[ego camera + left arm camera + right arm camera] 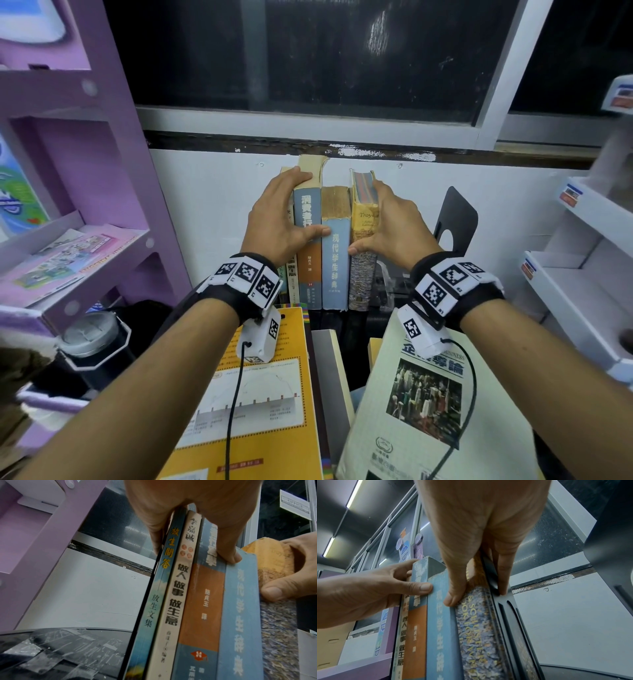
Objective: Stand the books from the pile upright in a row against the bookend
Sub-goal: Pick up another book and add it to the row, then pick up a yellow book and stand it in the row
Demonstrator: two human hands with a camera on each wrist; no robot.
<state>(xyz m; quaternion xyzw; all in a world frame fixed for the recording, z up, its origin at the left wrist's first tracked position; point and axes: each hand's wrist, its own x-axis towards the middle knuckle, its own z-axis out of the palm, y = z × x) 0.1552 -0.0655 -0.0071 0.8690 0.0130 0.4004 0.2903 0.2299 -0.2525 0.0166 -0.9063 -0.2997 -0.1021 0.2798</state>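
Note:
Several books stand upright in a row against the white wall. My left hand (310, 205) grips the left part of the row: fingers over the top of the blue-and-orange book (310, 263), thumb by the light blue book (335, 270). Two thin books (173, 588) stand at the row's left end. My right hand (364, 216) pinches the mottled-spine book (362, 284) at the right end, thumb on its spine, fingers along its right face. The black bookend (457, 219) stands to the right, a gap away from the row. The pile lies in front: a yellow book (263, 394) and a pale green book (428, 404).
A purple shelf unit (113, 192) with leaflets stands close on the left. White shelves (582, 260) stand on the right. A black flask with a silver lid (92, 334) sits at the lower left. A dark window runs above the wall.

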